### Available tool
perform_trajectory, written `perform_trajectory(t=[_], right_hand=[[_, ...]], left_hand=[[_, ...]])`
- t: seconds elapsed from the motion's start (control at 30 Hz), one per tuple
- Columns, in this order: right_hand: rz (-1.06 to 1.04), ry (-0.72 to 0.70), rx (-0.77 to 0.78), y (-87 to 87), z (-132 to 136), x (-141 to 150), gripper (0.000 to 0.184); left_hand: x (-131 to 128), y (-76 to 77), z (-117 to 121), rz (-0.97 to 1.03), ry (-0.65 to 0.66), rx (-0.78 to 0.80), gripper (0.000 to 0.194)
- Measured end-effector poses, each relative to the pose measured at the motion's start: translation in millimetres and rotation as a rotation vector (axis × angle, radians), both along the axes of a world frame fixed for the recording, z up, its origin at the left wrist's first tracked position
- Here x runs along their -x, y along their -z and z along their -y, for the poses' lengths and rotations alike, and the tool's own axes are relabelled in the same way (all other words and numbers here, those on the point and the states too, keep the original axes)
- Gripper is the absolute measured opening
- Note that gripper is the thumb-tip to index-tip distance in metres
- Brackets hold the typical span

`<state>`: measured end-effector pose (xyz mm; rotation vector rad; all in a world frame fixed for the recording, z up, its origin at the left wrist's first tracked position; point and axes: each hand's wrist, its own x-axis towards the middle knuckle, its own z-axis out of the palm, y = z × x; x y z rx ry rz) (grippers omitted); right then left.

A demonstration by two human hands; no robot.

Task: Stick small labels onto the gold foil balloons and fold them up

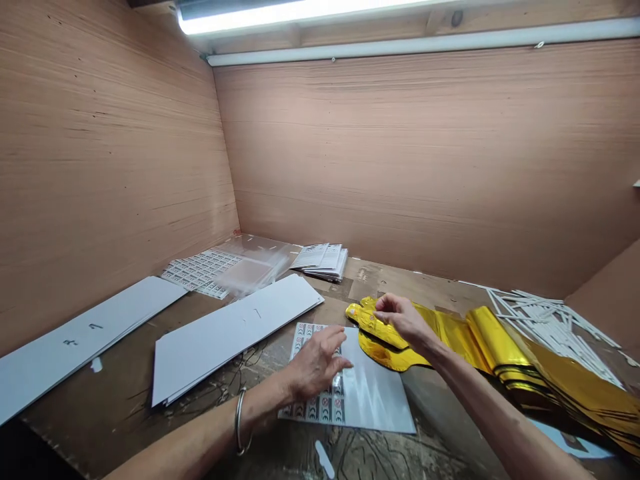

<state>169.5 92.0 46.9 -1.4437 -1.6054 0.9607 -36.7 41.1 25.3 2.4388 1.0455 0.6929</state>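
Your left hand [317,363] wide open on the sticker sheet [315,407], your right hand [403,319] half-curled atop the gold foil balloon [380,350], grip unclear.

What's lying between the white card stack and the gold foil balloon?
Between the white card stack and the gold foil balloon, the head view shows a sheet of printed labels, under the left hand.

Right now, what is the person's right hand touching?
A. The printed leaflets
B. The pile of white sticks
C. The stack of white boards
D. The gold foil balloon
D: the right hand has its fingers on the crumpled gold foil balloon, and the white boards, white sticks and leaflets all lie apart from it.
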Motion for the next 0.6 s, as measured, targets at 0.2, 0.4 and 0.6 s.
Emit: perform_trajectory(t=[0.2, 0.4, 0.6], right_hand=[[0.075, 0.087, 0.001, 26.8, -44.4, -0.6, 0.010], [0.226, 0.124, -0.007, 51.0, -55.8, -1.5, 0.007], [0.473, 0.165, -0.076, 57.0, -51.7, 2.4, 0.005]], left_hand=[[-16.2, 3.1, -32.9, 0.067, -0.129, 0.003, 0.006], [-17.7, 17.0, -38.1, 0.051, -0.104, 0.016, 0.006], [-22.1, 12.1, -46.1, -0.017, -0.254, -0.017, 0.009]])
